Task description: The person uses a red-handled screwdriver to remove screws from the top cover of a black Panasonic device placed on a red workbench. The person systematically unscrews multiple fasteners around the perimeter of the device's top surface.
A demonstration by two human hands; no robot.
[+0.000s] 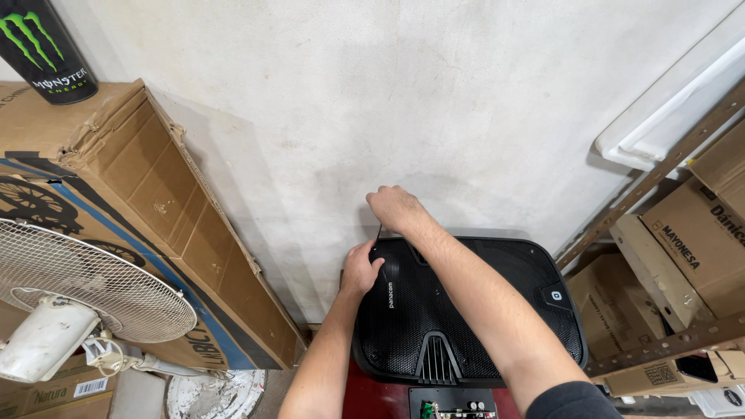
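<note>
A dark sleeve (570, 399) and a small circuit board (452, 407) sit nearest the viewer, below a large black speaker (466, 310) lying grille-up against the pale wall (388, 93). Both forearms reach out over its mesh front. The left hand (361, 270) clamps the top-left corner, fingers curled over the edge. The right hand (394, 208), wrist bent, pinches a thin dark tool (379, 231) at that same corner. The grille looks still seated all round, so the work appears barely begun. A white fan (85, 279) and cardboard boxes (155, 217) flank the scene.
</note>
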